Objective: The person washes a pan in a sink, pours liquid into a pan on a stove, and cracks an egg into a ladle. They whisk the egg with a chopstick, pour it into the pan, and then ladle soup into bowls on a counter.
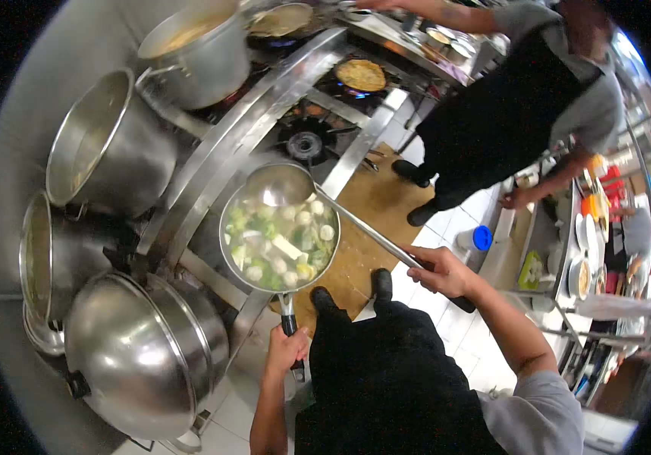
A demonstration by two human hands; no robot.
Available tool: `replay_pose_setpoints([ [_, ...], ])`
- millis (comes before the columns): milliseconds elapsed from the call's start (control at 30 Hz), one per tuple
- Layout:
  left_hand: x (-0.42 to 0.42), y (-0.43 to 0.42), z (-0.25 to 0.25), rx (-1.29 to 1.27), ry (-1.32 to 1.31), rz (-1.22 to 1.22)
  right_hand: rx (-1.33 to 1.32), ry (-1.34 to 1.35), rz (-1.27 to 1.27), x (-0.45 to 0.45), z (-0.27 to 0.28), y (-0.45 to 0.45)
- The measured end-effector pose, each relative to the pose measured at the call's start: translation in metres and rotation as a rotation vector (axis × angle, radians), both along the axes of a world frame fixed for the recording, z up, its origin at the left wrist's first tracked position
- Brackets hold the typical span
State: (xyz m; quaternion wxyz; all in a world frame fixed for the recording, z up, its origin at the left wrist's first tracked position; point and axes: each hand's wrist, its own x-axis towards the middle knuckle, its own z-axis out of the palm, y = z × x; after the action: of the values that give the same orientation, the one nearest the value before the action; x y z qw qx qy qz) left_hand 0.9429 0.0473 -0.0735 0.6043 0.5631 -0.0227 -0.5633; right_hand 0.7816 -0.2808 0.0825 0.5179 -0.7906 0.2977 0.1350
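A pan (pixel 246 283) of pale broth with green vegetables, white round pieces and a pale slab (pixel 287 247) is at the middle of the view, its contents steaming. My left hand (pixel 286 349) is wrapped round the pan's black handle, below the pan. My right hand (pixel 440 271) grips the long metal handle of a ladle (pixel 280 184), whose bowl lies at the pan's far rim, over the broth. An unlit burner (pixel 305 144) is just beyond the pan.
Large metal pots (pixel 132 167) and a domed lid (pixel 124 353) line the left. A flatbread (pixel 361 75) sits over a lit burner. A co-worker in a dark apron (pixel 492 114) stands at the upper right, near a counter with plates (pixel 579 277). A blue-lidded tub (pixel 481 238) is nearby.
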Motion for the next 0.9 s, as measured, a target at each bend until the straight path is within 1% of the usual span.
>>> replay_pose_setpoints([
  [33, -0.004, 0.000, 0.008, 0.042, 0.000, -0.003, 0.086, -0.002, -0.084, -0.016, 0.000, 0.001],
  [67, -0.009, -0.005, 0.014, 0.072, 0.003, -0.020, 0.113, -0.045, -0.110, -0.033, -0.003, 0.000],
  [100, -0.014, -0.007, 0.015, 0.051, -0.003, -0.079, 0.075, -0.059, -0.067, -0.050, -0.005, -0.004],
  [167, -0.024, -0.007, 0.018, 0.081, 0.012, -0.098, 0.051, -0.065, -0.107, -0.081, 0.003, -0.004],
  [300, -0.032, -0.010, 0.026, 0.101, 0.002, -0.269, 0.021, -0.024, -0.205, -0.132, 0.010, 0.006],
  [367, -0.037, -0.019, 0.041, 0.128, -0.004, -0.393, 0.090, 0.022, -0.268, -0.160, 0.022, 0.011],
  [433, -0.078, -0.040, 0.057, 0.129, 0.020, -0.453, 0.063, -0.028, -0.302, -0.219, 0.029, 0.011],
  [500, -0.084, -0.049, 0.065, 0.148, 0.046, -0.532, 0.075, -0.023, -0.388, -0.246, 0.036, 0.029],
  [567, -0.094, -0.060, 0.087, 0.154, 0.034, -0.612, 0.086, -0.030, -0.458, -0.278, 0.049, 0.044],
  [600, -0.110, -0.072, 0.098, 0.140, 0.051, -0.651, 0.157, 0.001, -0.525, -0.304, 0.065, 0.046],
  [667, -0.133, -0.095, 0.117, 0.148, 0.098, -0.762, 0.167, -0.015, -0.602, -0.348, 0.083, 0.053],
  [700, -0.135, -0.110, 0.112, 0.145, 0.091, -0.810, 0.135, -0.020, -0.652, -0.360, 0.081, 0.060],
  [733, -0.145, -0.124, 0.116, 0.127, 0.084, -0.868, 0.081, -0.045, -0.674, -0.380, 0.082, 0.065],
  [767, -0.157, -0.141, 0.124, 0.109, 0.077, -0.926, 0.083, -0.060, -0.715, -0.400, 0.083, 0.072],
  [833, -0.180, -0.174, 0.131, 0.129, 0.044, -1.014, 0.016, -0.098, -0.833, -0.433, 0.080, 0.083],
  [867, -0.189, -0.189, 0.126, 0.116, 0.071, -1.048, 0.082, -0.109, -0.919, -0.442, 0.091, 0.086],
  [900, -0.200, -0.205, 0.123, 0.098, 0.100, -1.083, 0.069, -0.124, -0.964, -0.454, 0.090, 0.091],
])
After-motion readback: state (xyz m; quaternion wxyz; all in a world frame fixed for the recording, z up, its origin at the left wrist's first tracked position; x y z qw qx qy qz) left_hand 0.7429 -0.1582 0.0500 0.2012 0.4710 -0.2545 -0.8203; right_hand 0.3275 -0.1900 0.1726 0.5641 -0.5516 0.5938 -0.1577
